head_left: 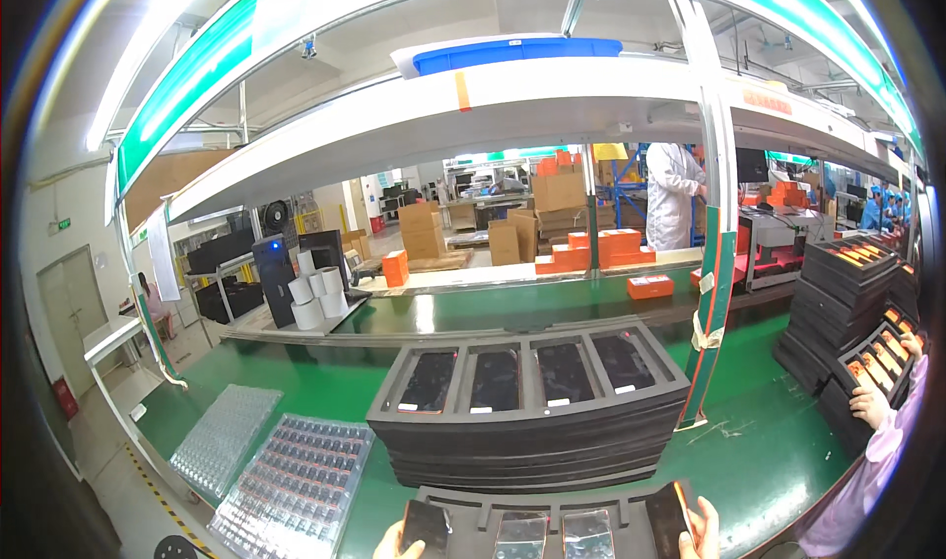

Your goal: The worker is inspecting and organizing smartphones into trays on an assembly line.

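The green bench [749, 451] carried everything of interest. At its centre rose a stack of black foam trays [532, 455], with four dark handsets [565, 372] in the slots of the top layer. No strap was visible; a knock from a forearm might have slid that layer and unseated its contents.

At far right, a taller stack [823, 313] stood beside a co-worker's hand [870, 404] on a tilted tray holding orange pieces. Risk judged: too steep a tilt could spill them.

The near foam tray [631, 531] lay just in front of the central stack, partly cut off by the lower edge of view. Two glossy handsets [520, 532] occupied its middle slots. To the left lay two transparent trays, one filled with small dark parts [296, 475]; a dragged sleeve could scatter those.

Smaller still: the left handset [428, 524] and the right handset [669, 518], each tilted over its own end of the near tray. Contact with the foam could not be told.

The left hand [392, 541] gripped its handset, thumb across the face; the right hand [706, 529] gripped the other by its outer edge. Likeliest faults: a slip from the one-sided right grip, a corner catching a slot wall, or thumb smears on the glass.
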### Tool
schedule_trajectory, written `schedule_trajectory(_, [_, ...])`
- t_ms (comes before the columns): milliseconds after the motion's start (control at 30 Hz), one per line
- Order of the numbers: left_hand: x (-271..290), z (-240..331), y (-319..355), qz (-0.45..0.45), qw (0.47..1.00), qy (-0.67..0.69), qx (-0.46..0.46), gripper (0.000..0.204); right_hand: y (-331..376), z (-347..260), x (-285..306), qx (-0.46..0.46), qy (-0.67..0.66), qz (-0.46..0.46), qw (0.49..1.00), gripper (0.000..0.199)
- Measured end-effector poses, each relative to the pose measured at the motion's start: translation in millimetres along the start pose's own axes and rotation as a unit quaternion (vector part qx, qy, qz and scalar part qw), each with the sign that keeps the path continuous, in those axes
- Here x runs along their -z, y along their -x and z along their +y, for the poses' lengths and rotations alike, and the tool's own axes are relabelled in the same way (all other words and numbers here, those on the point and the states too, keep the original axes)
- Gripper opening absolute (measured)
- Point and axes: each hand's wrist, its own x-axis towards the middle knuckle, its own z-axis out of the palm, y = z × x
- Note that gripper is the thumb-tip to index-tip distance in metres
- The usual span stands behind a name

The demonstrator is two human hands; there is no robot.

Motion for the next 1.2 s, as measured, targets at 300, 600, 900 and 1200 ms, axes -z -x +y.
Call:
schedule_trajectory(300, [-2,-10,-10,0.052,0.875,-0.395,-0.274,0.053,-7,1,16,0.147,0.320,-0.093,0.931,0.045])
schedule_trajectory(600, [42,-21,5,-0.020,0.998,-0.066,-0.015,0.047,-12,-16,70,-0.138,0.174,-0.097,0.970,0.053])
schedule_trajectory(900, [-14,36,7,-0.151,0.906,0.273,0.285,0.040,46,-25,151,-0.326,-0.145,0.035,0.934,0.040])
schedule_trajectory(1200, [-160,100,-9,-0.602,0.734,0.305,0.071,0.075,199,9,246,-0.094,-0.264,0.389,0.877,0.042])
